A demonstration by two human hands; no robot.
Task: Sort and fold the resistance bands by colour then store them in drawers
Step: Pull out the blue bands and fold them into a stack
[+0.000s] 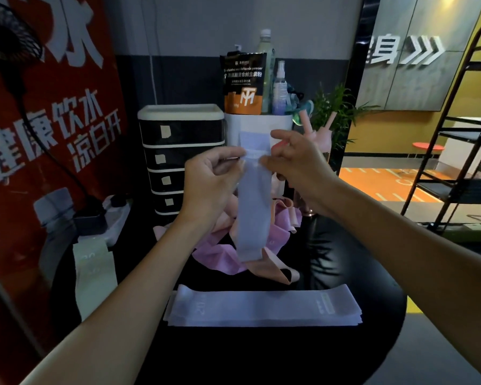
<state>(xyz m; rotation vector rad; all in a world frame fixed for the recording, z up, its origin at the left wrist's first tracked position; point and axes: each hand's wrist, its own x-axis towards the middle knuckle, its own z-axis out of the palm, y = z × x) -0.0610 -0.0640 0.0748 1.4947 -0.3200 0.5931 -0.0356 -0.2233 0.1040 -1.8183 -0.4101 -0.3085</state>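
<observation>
A pale blue resistance band [253,215] hangs upright in front of me. My left hand [208,182] pinches its top left edge and my right hand [297,168] pinches its top right edge. Below it, a tangled pile of pink and peach bands [228,259] lies on the black round table [372,273]. A flat stack of pale blue bands [261,308] rests near the table's front. Pale green bands [93,273] lie flat at the left. A black drawer unit [175,157] with white trim and paper labels stands behind, all its drawers closed.
A white bin [233,126] behind the pile holds a powder pouch, bottles and a spray bottle. A plant [336,112] stands to its right. A fan, cable and power strip [117,212] sit at the left. A black metal rack [456,162] stands at the right.
</observation>
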